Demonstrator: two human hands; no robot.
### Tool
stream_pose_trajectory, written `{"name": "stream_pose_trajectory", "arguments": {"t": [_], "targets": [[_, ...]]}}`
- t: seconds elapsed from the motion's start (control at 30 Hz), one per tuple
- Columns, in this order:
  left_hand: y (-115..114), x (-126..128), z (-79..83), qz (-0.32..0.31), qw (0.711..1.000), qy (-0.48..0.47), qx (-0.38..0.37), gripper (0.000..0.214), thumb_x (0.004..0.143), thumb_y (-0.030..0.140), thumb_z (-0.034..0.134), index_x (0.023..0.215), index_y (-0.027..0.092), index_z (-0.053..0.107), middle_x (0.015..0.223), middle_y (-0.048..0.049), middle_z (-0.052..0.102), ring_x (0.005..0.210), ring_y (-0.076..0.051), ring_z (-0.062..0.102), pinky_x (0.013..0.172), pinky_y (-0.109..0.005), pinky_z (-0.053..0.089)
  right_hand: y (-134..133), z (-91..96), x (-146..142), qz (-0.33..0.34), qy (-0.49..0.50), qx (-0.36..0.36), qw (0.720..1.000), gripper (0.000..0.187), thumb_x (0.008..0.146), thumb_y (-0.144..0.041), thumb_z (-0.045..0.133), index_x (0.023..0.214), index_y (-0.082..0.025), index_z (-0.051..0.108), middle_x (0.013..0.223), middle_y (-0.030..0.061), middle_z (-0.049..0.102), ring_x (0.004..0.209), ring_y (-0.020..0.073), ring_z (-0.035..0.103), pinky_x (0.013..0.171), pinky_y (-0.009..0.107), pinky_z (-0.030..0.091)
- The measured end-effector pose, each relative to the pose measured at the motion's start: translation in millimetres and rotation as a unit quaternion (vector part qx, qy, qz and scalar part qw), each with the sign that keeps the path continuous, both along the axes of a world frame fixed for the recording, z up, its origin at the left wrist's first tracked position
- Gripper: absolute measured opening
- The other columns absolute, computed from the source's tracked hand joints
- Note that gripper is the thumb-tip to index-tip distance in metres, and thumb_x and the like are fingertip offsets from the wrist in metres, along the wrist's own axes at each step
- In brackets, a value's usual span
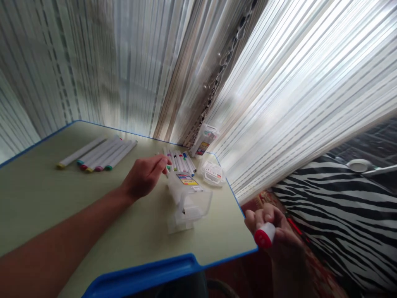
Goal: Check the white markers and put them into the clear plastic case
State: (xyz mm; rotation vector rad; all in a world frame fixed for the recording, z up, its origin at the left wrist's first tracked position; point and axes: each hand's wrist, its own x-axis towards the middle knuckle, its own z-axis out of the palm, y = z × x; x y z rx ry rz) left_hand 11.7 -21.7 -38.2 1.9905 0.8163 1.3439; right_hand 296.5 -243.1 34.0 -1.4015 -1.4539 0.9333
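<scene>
My left hand [147,176] reaches over the table with its fingers pinched together. The fingertips are beside the far-left end of a clear plastic case [192,203], which bears a yellow and blue label. Exactly what they grip is too small to make out. My right hand [274,225], past the table's right edge, is closed around a white marker [265,235] whose red end faces me. Behind the case lies a row of thin white markers [182,162] with coloured ends, partly covered by my left fingers.
More white markers [107,153] lie together on the left of the pale table [139,244]. A clear case [204,140] stands upright at the back, with a flat clear case [213,173] before it. A blue rim edges the table. String curtains hang behind; zebra-striped fabric [335,215] is at right.
</scene>
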Motion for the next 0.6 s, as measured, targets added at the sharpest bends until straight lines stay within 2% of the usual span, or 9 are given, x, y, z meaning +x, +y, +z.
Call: {"name": "stream_pose_trajectory", "arguments": {"t": [0.17,0.27,0.4,0.5,0.6], "targets": [[0.2,-0.1,0.5,-0.001,1.0,0.004,0.002,0.04,0.097,0.042,0.041,0.089,0.018,0.072,0.066,-0.0041,0.069,0.044,-0.014,0.052,0.043,-0.024,0.038,1.1,7.8,-6.6,-0.006,0.039,-0.012,0.999,0.054,0.069,-0.071,0.067,0.074,-0.026,0.038,0.06,-0.0002,0.041,0.06,0.0202,0.041,0.059,0.035,0.04],[-0.6,-0.3,1.7,-0.003,1.0,0.003,0.002,0.039,0.096,0.042,0.042,0.087,0.019,0.072,0.065,-0.0039,0.068,0.046,-0.014,0.053,0.043,-0.024,0.038,3.2,1.9,-8.2,-0.02,0.032,-0.013,0.999,0.055,0.067,-0.073,0.065,0.073,-0.026,0.038,0.058,-0.0001,0.04,0.061,0.021,0.041,0.058,0.035,0.038],[-0.9,-0.7,2.0,-0.001,1.0,0.004,-0.002,0.039,0.096,0.042,0.043,0.088,0.018,0.073,0.066,-0.0035,0.068,0.047,-0.014,0.053,0.045,-0.025,0.039,4.7,-6.7,-9.2,-0.05,0.032,0.035,0.998,0.055,0.066,-0.075,0.06,0.07,-0.026,0.038,0.054,-0.0008,0.035,0.055,0.0194,0.038,0.051,0.032,0.033],[0.0,-1.0,1.2,0.002,1.0,0.007,-0.003,0.04,0.096,0.042,0.043,0.092,0.018,0.074,0.066,-0.0033,0.068,0.047,-0.014,0.053,0.046,-0.025,0.04,3.2,-6.1,-8.0,-0.065,0.041,0.053,0.996,0.051,0.066,-0.072,0.064,0.07,-0.026,0.044,0.053,0.0002,0.039,0.053,0.0192,0.04,0.049,0.032,0.036],[0.6,-1.2,0.5,0.009,1.0,0.012,-0.005,0.04,0.096,0.042,0.043,0.093,0.018,0.075,0.066,-0.003,0.068,0.047,-0.014,0.053,0.046,-0.025,0.04,-2.5,-1.7,-7.7,-0.063,0.035,0.102,0.992,0.039,0.072,-0.06,0.071,0.073,-0.024,0.057,0.055,0.0017,0.048,0.054,0.0188,0.046,0.05,0.033,0.04]]}}
